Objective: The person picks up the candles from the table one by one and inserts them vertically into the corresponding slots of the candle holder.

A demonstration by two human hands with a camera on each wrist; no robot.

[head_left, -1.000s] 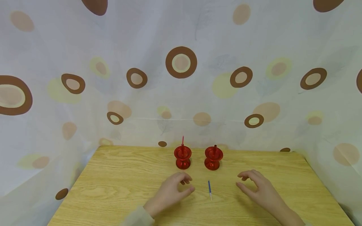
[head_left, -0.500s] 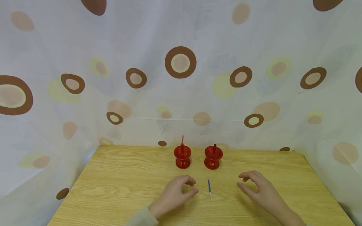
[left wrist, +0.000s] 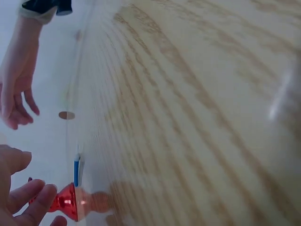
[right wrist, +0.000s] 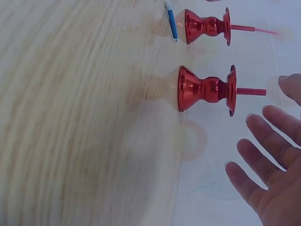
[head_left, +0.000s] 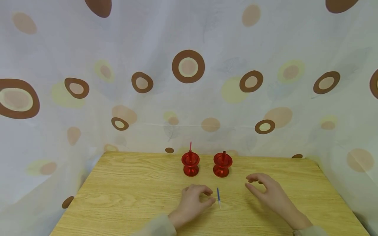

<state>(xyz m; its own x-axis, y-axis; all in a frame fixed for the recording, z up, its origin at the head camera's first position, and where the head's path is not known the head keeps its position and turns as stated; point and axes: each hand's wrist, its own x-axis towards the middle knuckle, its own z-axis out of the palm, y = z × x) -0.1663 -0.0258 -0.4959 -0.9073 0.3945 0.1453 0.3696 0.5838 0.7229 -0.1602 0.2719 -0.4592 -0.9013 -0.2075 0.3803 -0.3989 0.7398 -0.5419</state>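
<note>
- Hands on the wooden counter (head_left: 124, 183): left hand (head_left: 195, 201) loosely curled, empty, fingertips just beside the blue candle (head_left: 219, 197); right hand (head_left: 270, 193) relaxed, fingers apart, holding nothing.
- Blue candle: thin, smooth stick, lying flat between the hands.
- Risk, as judged: so slim a round stick may roll or slip from a pinch.
- Beyond the hands: left red holder (head_left: 190, 164), glossy, hourglass-shaped, pink candle (head_left: 190, 146) upright; right red holder (head_left: 222, 164) with a dark stub. A knock could tip either.

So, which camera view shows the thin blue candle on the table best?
The head view: the blue candle lies whole on the table between both hands. The right wrist view shows it small at the top edge; the left wrist view shows it blurred.
</note>
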